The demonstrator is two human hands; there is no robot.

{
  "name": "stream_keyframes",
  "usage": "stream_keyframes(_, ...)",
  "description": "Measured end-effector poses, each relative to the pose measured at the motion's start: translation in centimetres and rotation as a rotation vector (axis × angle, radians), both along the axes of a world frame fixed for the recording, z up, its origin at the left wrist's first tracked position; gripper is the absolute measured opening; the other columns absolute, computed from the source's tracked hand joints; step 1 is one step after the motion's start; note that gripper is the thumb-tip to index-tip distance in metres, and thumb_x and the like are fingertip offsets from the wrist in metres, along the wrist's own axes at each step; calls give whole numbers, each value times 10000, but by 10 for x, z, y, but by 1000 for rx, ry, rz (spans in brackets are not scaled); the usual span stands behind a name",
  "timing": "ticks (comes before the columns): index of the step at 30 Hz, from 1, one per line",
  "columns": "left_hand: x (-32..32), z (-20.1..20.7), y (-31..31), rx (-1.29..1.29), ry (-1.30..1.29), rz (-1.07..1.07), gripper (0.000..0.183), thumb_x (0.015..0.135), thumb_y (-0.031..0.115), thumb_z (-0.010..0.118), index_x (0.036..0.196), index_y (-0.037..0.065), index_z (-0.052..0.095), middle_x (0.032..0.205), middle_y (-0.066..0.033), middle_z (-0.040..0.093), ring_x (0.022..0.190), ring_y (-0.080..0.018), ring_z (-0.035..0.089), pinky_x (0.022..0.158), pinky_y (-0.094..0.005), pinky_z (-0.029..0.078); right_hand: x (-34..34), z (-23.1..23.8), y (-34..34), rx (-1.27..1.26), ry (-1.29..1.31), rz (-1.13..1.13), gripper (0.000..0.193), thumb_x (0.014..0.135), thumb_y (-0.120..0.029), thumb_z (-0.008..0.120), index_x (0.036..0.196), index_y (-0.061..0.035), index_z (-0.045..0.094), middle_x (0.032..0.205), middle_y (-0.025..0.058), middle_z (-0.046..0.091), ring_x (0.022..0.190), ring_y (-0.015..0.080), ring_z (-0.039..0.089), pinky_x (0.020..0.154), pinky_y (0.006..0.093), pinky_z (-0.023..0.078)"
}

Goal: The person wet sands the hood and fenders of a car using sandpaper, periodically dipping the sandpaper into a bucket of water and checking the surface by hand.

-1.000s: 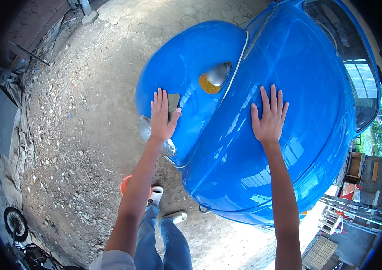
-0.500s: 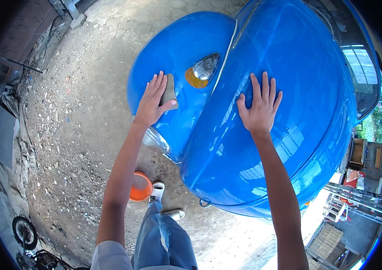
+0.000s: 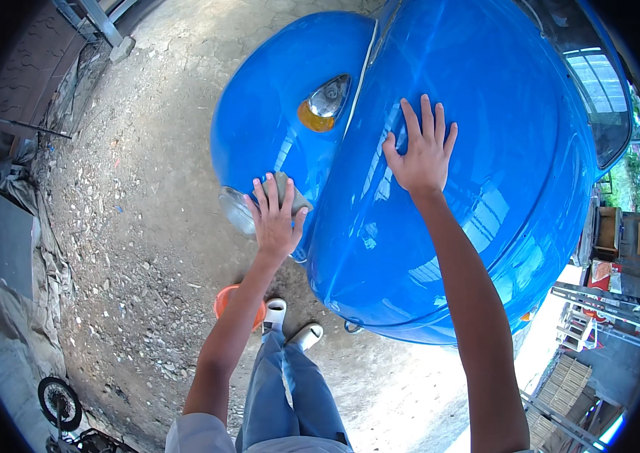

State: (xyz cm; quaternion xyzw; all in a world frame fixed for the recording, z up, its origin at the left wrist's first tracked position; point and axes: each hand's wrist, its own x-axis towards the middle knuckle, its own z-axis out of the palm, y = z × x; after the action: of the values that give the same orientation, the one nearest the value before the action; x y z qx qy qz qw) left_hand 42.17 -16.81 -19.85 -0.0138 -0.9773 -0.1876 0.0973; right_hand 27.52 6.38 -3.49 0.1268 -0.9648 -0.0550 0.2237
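Note:
My left hand (image 3: 276,226) lies over a flat grey-brown pad (image 3: 296,198), pressing it against the lower part of a blue car's rounded fender (image 3: 267,106). The pad's exact kind, a folded cloth or sandpaper, I cannot tell. Beside that hand is a glass headlight (image 3: 235,209). Above it on the fender sits a chrome lamp (image 3: 326,104) with an amber lens. My right hand (image 3: 423,155) rests with spread fingers on the glossy blue hood (image 3: 509,166) and holds nothing.
An orange basin (image 3: 223,299) stands by my feet, partly behind my left forearm. Gravelly ground (image 3: 131,264) stretches to the left, with a motorcycle wheel (image 3: 60,404) at the lower left. White metal racks (image 3: 578,331) and slatted wood (image 3: 564,385) lie at the right.
My left hand has slid the pad down the fender toward the headlight and the hood seam. My right hand stays on the hood, and the view has shifted slightly.

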Motion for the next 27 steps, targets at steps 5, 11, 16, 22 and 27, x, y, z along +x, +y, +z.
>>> stream_keyframes(5, -73, 30, -6, 228, 209, 202, 729, 1060, 409, 396, 1532, -124, 242, 1608, -397, 31, 1498, -565, 4, 1199, -641, 67, -4, 0, 0, -4, 34, 26, 610, 903, -440, 561, 1465, -210, 505, 1547, 134, 425, 1466, 372, 333, 1175, 652, 214)
stream_keyframes(11, -25, 4, 49, 365, 195, 414, 729, 1072, 330, 351, 1500, -216, 126, 1596, -415, 36, 1495, -567, 34, 1216, -598, 92, -5, -5, 1, 6, 55, 33, 601, 908, -449, 549, 1457, -206, 512, 1549, 139, 427, 1466, 379, 332, 1175, 660, 206)
stream_keyframes(16, -7, -12, 54, 304, 148, 353, 717, 1075, 337, 327, 1521, -187, 125, 1611, -384, 73, 1511, -523, 73, 1217, -592, 109, -2, -4, 2, 17, 46, 26, 599, 907, -441, 552, 1457, -207, 512, 1555, 140, 420, 1459, 390, 343, 1173, 663, 212)
stream_keyframes(22, -135, 43, -3, 305, 338, 244, 671, 1074, 328, 329, 1524, -155, 213, 1617, -342, 166, 1522, -480, 129, 1227, -558, 143, -2, 1, -5, -16, 21, 13, 615, 894, -426, 574, 1465, -206, 507, 1553, 146, 412, 1460, 391, 336, 1173, 659, 217)
stream_keyframes(27, -114, 39, 11, 319, 286, 313, 659, 1059, 330, 354, 1534, -117, 253, 1627, -291, 217, 1513, -456, 198, 1222, -561, 157, -3, 0, -1, -25, -11, -1, 633, 880, -426, 577, 1469, -206, 504, 1558, 140, 401, 1462, 383, 333, 1175, 655, 214)
